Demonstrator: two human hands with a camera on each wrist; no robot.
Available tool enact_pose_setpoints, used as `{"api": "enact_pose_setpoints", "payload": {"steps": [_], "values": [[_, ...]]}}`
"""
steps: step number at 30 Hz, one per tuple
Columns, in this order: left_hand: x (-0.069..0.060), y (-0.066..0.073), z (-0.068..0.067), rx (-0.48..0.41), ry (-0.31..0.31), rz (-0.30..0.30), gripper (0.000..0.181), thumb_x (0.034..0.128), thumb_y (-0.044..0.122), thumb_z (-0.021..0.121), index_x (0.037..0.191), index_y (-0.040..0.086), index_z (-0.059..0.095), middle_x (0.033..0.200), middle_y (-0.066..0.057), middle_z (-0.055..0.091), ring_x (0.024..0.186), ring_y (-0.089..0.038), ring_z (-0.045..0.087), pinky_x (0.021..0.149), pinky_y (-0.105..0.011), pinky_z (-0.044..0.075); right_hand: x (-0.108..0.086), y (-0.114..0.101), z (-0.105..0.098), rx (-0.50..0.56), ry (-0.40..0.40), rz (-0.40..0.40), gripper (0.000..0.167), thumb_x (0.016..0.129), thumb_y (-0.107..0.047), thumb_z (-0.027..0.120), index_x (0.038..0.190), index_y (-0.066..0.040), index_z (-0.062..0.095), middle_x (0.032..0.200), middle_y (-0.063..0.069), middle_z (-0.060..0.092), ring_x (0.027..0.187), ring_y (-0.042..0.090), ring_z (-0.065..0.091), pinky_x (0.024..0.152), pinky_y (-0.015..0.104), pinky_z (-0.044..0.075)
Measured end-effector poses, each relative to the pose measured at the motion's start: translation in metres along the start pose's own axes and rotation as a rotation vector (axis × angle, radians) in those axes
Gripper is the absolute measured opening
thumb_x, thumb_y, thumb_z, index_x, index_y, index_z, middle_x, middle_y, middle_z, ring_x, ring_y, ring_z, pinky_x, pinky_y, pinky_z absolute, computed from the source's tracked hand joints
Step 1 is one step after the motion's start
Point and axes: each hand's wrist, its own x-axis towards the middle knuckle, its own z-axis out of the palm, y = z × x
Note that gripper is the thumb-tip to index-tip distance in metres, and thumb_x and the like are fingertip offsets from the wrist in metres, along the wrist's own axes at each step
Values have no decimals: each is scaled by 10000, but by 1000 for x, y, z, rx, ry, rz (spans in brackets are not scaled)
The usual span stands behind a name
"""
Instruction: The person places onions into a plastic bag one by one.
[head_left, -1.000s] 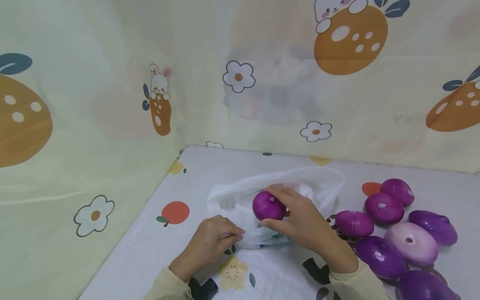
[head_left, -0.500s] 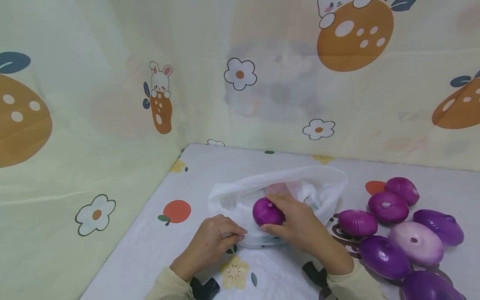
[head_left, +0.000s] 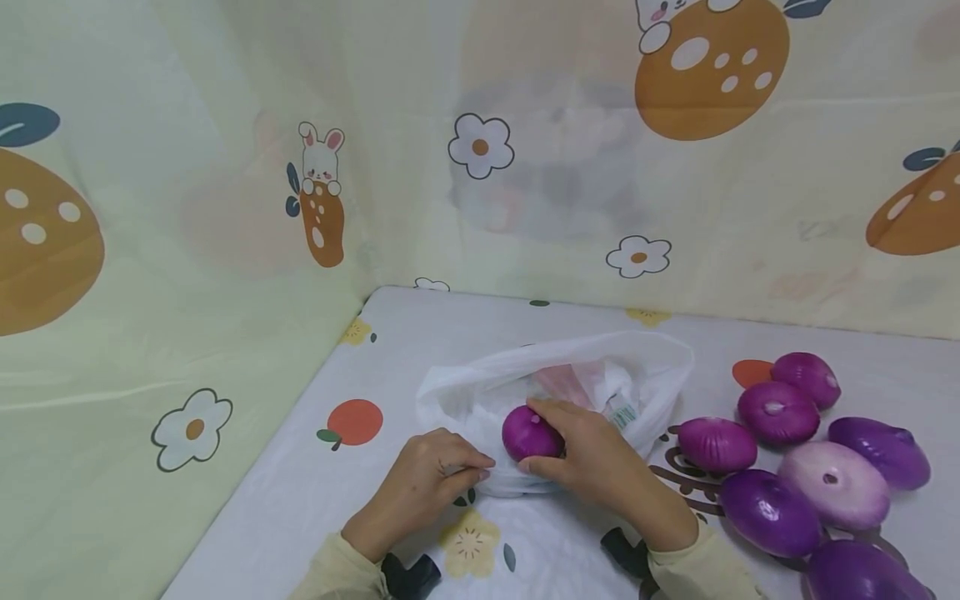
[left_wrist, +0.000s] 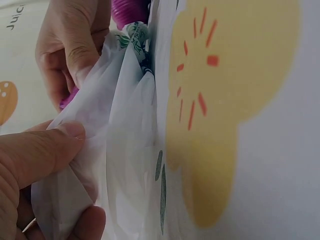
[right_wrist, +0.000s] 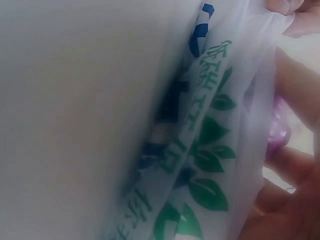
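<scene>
Bag: just one, left hand pinching its near edge
Held onion: one, in the bag's mouth, right hand curled round it, not released yet
Loose onions: seven on the table, so that's what's left, I'd guess (no clue how many are already inside)

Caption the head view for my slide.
Left hand pinches a bag; right hand holds an onion at the bag's opening.
</scene>
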Motion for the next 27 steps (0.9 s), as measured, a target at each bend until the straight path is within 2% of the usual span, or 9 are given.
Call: {"api": "enact_pose_setpoints", "payload": {"steps": [11,27], "values": [[1,-1,1,19,30,40,183,827,-11,834,972,100,842,905,41,800,832,-87,680,718,-146,513,-1,1,1,22,-24,30,732,803,-252,916,1414,6,609,1366,170,674,1243,349,653,1009,510,547],[-1,1,1,-8,2,-49,191,839,-8,828,987,111,842,918,42,797,844,-69,674,707,-172,531,-2,0,1,5,-45,58,748,798,-269,921,1427,-21,602,1383,158,665,1263,348,640,1031,512,533]]}}
